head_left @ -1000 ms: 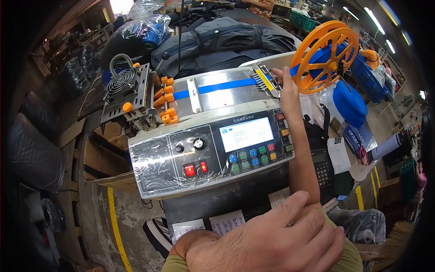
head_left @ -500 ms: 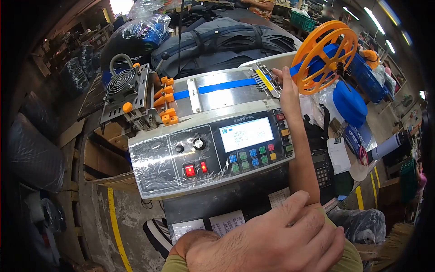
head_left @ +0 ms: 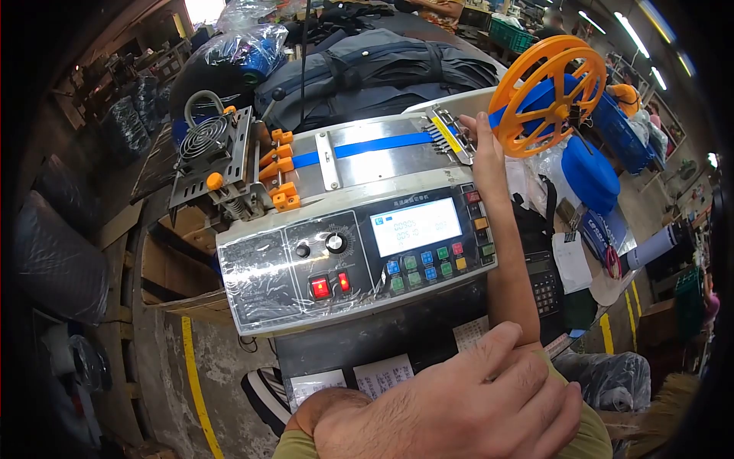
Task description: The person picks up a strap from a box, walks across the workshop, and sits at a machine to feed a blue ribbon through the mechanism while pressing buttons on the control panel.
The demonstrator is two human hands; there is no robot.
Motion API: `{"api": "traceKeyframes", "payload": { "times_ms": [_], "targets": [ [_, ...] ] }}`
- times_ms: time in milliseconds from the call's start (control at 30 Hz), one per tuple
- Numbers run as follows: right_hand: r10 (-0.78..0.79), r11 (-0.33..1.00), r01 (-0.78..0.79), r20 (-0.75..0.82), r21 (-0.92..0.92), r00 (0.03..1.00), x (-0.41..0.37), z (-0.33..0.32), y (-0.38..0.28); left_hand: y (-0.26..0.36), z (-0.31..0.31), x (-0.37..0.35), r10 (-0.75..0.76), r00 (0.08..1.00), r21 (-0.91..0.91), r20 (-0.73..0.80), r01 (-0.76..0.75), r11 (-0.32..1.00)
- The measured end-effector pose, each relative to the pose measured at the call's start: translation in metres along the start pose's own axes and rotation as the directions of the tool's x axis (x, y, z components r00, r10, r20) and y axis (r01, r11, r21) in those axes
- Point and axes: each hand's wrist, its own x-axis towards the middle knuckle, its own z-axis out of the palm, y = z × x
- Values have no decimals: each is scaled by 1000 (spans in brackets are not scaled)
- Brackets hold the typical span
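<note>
A blue strap (head_left: pixel 382 145) runs flat across the metal top of a machine (head_left: pixel 359 252), under a white plate and through a comb-like guide (head_left: pixel 451 136). My right hand (head_left: pixel 488 153) rests against the guide's right end, fingers extended, thumb apart, gripping nothing visible. Just right of it stands an orange reel (head_left: pixel 562 99) wound with blue strap. In the foreground my left hand (head_left: pixel 466 398) lies by my right elbow, its fingers curled and their tips hidden; what is under them cannot be seen. The machine's screen (head_left: pixel 415 227) and two red switches are lit.
Orange clamps (head_left: pixel 283 164) and a fan unit (head_left: pixel 205 139) stand at the machine's left. Papers (head_left: pixel 382 373) lie below its front. Dark bags (head_left: pixel 390 65) are piled behind it. At right are a calculator (head_left: pixel 544 283), a notepad (head_left: pixel 573 262) and a blue roll (head_left: pixel 590 174).
The orange reel has turned, and its spokes sit at different angles. Both hands and the strap on the machine top look unmoved.
</note>
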Motion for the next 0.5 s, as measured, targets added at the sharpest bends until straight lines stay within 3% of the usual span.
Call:
{"api": "traceKeyframes", "payload": {
  "times_ms": [500],
  "targets": [
    [-13,1000,13,-16,-22,1000,-1,1,0,1,2,-1,-3,1000,-8,-10,3,1000]
  ]
}}
